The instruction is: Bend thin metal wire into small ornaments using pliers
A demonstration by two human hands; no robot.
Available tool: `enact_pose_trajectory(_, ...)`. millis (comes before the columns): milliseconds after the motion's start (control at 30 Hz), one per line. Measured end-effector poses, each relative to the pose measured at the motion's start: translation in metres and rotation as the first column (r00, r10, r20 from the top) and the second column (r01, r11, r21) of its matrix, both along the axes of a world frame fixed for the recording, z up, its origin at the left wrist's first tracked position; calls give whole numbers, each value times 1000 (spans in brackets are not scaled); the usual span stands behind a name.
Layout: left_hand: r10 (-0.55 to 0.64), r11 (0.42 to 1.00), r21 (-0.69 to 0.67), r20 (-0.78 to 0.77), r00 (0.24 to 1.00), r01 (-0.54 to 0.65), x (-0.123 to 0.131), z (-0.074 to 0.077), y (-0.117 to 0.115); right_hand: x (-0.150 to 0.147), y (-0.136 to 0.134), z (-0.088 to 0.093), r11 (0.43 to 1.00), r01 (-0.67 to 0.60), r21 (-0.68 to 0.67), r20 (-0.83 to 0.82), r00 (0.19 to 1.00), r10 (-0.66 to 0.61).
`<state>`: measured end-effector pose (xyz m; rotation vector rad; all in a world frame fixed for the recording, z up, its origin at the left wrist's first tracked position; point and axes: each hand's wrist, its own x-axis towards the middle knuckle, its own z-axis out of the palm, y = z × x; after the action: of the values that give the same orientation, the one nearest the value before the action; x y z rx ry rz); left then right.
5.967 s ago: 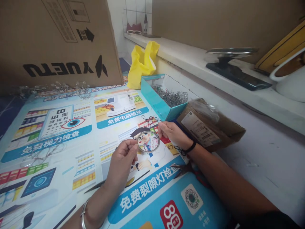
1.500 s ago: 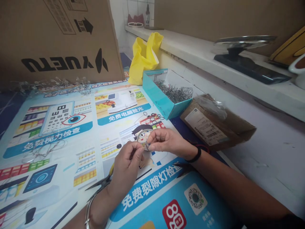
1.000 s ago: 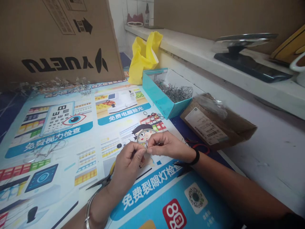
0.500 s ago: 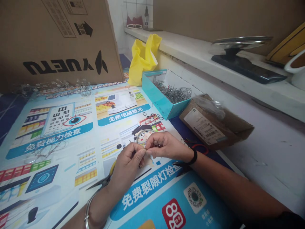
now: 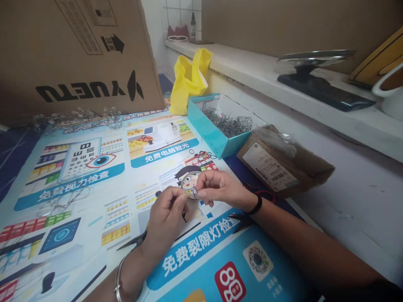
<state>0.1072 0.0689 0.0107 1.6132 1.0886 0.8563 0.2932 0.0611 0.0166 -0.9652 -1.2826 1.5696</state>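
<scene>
teal box point(image 5: 217, 140) of wire bits, parcel point(image 5: 283, 167) near bench's right edge | left hand point(image 5: 165, 220), right hand point(image 5: 220, 191): fingertips pinched together on small ring point(image 5: 194, 192)

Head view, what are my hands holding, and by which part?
The left hand and the right hand pinch a small wire ring between their fingertips, at its edge; the fingers hide most of it.

Teal open cardboard box point(image 5: 204, 128) on printed poster mat point(image 5: 78, 184); brown taped parcel point(image 5: 285, 165) right of it; yellow plastic bag point(image 5: 188, 79) behind
</scene>
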Motion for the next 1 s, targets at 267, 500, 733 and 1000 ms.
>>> enact_pose_trajectory(267, 122, 974, 191, -4, 992, -119, -9, 8, -1, 2, -1, 0, 996, 83, 37, -9, 997, -83)
enact_pose_trajectory(500, 149, 985, -122, 289, 946, -119, -3, 9, -2, 0, 1, 0, 1000, 12, 12, 51, 999, -12)
enact_pose_trajectory(733, 143, 989, -81, 251, 957, -126, -3, 6, -1, 1, 1, 0, 998, 48, 37, 93, 994, -51)
enact_pose_trajectory(1000, 80, 997, -3, 139, 987, -80, -1, 6, -5, -6, -4, 4, 997, -53, -51, 124, 991, 59)
